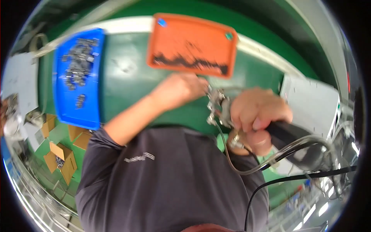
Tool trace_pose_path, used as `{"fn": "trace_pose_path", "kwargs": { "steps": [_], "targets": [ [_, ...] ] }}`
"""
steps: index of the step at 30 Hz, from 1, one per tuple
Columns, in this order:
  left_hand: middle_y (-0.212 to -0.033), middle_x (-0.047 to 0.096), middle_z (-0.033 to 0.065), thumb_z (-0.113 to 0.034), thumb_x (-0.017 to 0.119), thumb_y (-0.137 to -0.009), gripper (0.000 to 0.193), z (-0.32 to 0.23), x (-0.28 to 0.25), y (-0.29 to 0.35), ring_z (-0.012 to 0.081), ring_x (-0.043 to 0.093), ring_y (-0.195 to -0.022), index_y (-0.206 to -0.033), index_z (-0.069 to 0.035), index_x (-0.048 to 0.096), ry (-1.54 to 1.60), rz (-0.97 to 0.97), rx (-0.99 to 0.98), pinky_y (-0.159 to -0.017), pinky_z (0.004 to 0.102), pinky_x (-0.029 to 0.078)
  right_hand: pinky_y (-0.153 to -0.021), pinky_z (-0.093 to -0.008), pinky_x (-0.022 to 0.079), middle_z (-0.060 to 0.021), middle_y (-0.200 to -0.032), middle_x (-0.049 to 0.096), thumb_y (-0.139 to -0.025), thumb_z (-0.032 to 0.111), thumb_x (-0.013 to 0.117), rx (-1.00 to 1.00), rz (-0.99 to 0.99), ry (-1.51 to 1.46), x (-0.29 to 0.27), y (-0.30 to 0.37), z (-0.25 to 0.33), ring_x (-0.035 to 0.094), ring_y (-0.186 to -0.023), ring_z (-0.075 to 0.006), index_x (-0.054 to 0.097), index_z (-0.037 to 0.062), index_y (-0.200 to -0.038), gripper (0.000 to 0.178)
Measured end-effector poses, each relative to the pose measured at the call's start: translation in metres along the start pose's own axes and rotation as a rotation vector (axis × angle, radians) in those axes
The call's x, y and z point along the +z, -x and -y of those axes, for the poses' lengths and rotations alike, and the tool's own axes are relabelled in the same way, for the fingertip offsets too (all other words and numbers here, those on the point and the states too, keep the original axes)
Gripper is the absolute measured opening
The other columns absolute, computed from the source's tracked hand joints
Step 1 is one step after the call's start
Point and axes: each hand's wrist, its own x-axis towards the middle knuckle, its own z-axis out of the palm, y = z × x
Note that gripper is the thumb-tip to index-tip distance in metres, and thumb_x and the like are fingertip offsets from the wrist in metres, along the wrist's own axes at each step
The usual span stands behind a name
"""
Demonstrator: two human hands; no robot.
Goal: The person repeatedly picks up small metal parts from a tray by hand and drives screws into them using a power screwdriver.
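My right hand (258, 116) is clenched around the black handle of a power tool (288, 133), whose metal head (218, 108) points left over the green table (127, 77). A clear hose and a black cable (270, 181) trail from the handle. My left hand (179, 89) reaches in from the lower left with its fingertips pinched together right at the tool's metal head. Blur hides whether anything sits between those fingers. Just beyond both hands lies an orange tray (193, 36) with a row of small dark parts along its near edge.
A blue tray (79, 73) with several small grey parts lies on the table at the left. A grey box (309, 104) stands at the right. Open cardboard boxes (62, 158) sit on the floor at the lower left. My dark grey shirt fills the lower middle.
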Motion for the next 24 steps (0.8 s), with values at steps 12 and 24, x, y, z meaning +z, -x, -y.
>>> {"fn": "trace_pose_path", "kwargs": {
  "steps": [12, 24],
  "targets": [
    [-0.087, 0.069, 0.0047, -0.016, 0.072, -0.083, 0.007, 0.004, -0.081, 0.023, 0.0269, 0.067, -0.082, -0.085, -0.009, 0.071, -0.256, -0.218, -0.124, -0.072, 0.0396, 0.055, -0.040, -0.0271, 0.050, -0.0012, -0.061, 0.059, -0.095, 0.027, 0.075, -0.329, -0.074, -0.061, -0.032, 0.012, 0.042, 0.059, -0.045, -0.0155, 0.053, 0.0051, -0.100, 0.031],
    [-0.123, 0.072, 0.0148, -0.017, 0.080, -0.082, 0.018, 0.157, -0.215, 0.135, 0.0322, 0.066, -0.118, -0.096, -0.005, 0.077, -0.291, -0.690, -0.610, -0.105, 0.0430, 0.049, -0.040, -0.0295, 0.049, -0.0029, -0.059, 0.058, -0.089, 0.024, 0.082, -0.219, -0.133, 0.007, -0.032, 0.007, 0.020, 0.058, -0.043, -0.0175, 0.056, 0.0067, -0.098, 0.032]
  ]
}}
